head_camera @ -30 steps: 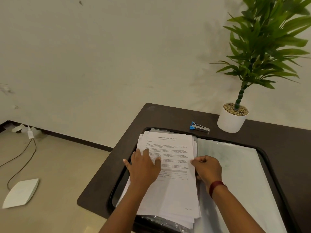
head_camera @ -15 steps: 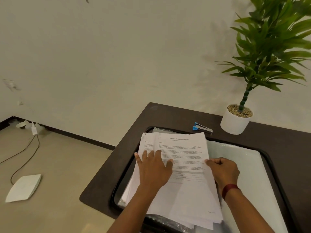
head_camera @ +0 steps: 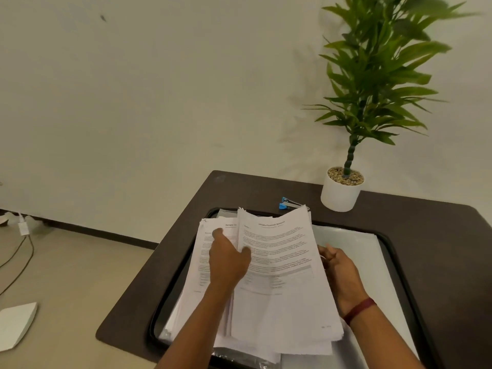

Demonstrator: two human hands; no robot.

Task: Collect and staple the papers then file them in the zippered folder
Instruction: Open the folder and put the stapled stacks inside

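An open zippered folder, black-rimmed with a pale inner sleeve, lies on the dark table. A thick pile of printed papers rests on its left half. My right hand grips the right edge of an upper bundle of papers, which is raised and shifted right. Flat on the lower pile of papers presses my left hand, its thumb against the bundle's left edge. A small blue and silver stapler lies on the table just behind the folder.
A white pot with a tall green plant stands at the table's back, right of the stapler. The table ends at its left edge near the folder. On the floor to the left lie a white flat device and a cable.
The upper bundle has come off the pile and slid right under my right hand's grip. My left hand has moved onto the exposed lower sheets.
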